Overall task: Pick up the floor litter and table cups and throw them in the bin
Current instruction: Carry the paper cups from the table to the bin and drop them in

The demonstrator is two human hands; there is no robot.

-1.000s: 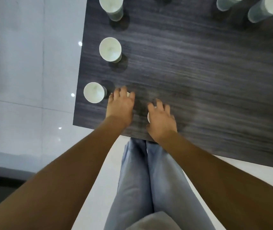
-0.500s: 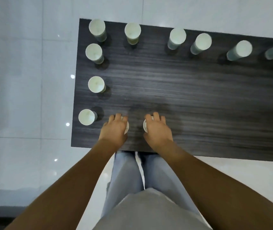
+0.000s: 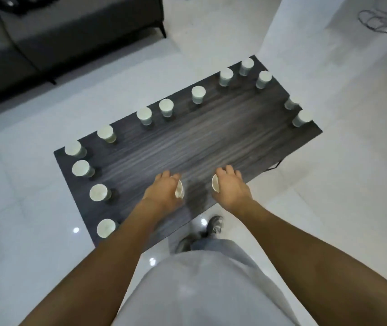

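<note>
I am viewing the dark wood-grain bench (image 3: 211, 132) from above, and every place below is given relative to it. Along its left end, four white cups are standing upright in a column, the nearest (image 3: 105, 228) at the near left corner. Along its far edge, more upright cups are running in a row toward the far right corner, with two at the right end.

Over the near edge, I am curling the left hand (image 3: 162, 192) round a white cup (image 3: 179, 189), which is tilting with its mouth facing right. Just right of it, I am gripping a second cup (image 3: 215, 182) in the right hand (image 3: 231, 187), mouth facing left. Both held cups are well apart from the standing ones.

Beyond the far left of the bench, a dark sofa (image 3: 70, 31) is standing on the white tiled floor (image 3: 23, 208). Below the near edge, a shoe (image 3: 214, 224) is showing.
</note>
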